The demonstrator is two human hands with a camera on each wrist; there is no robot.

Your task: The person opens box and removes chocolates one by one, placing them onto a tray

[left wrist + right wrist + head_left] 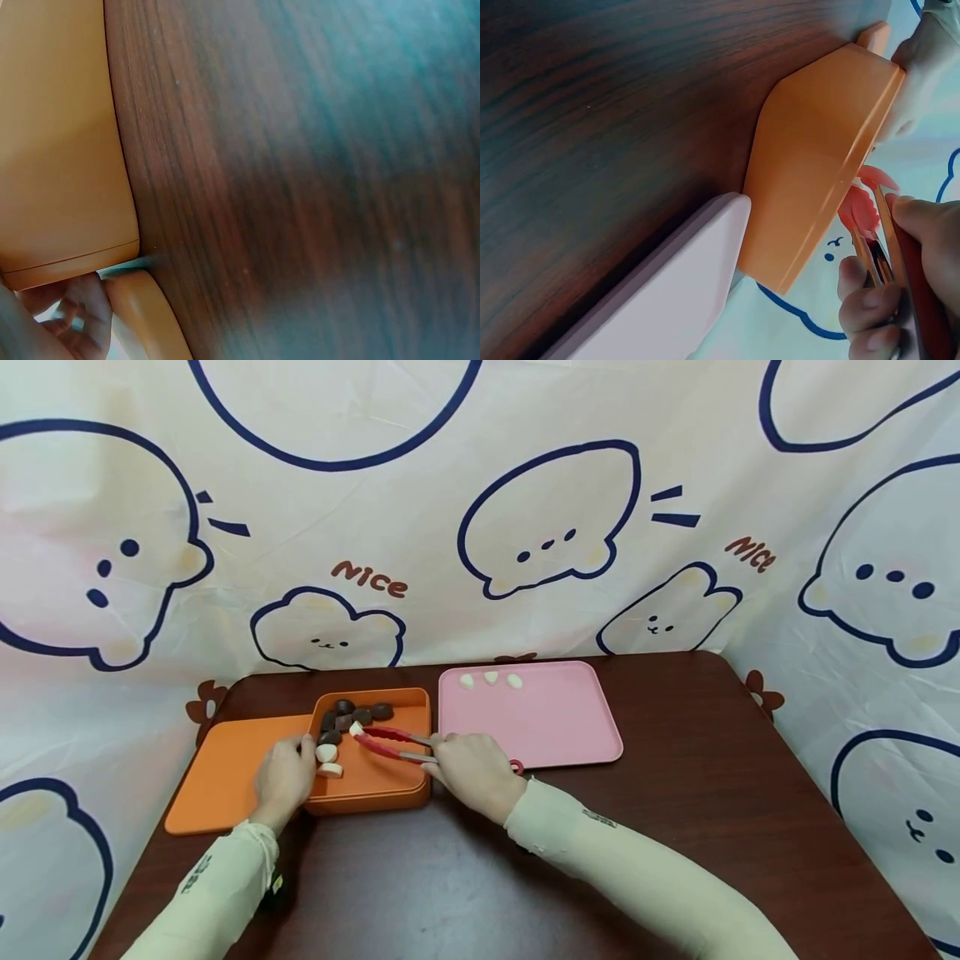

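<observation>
An orange box (386,795) holds several dark brown pieces (362,717) and a few white pieces (328,770). My left hand (287,777) grips the box's left wall, its thumb at the rim; in the left wrist view its fingers (86,307) are partly hidden below the box. With my right hand (476,770) I hold red-tipped tongs (390,750) by their metal arms, reaching over the box's right wall. One white piece (356,727) sits at the tongs' tips, above the dark pieces. The right wrist view shows the fingers (870,304) curled round the tongs.
Right of the box lies a pink tray (536,727) with three white pieces (491,677) along its far edge. An orange lid (225,772) lies flat to the left. All stand on a dark wooden table (675,752), with a patterned curtain (420,527) behind.
</observation>
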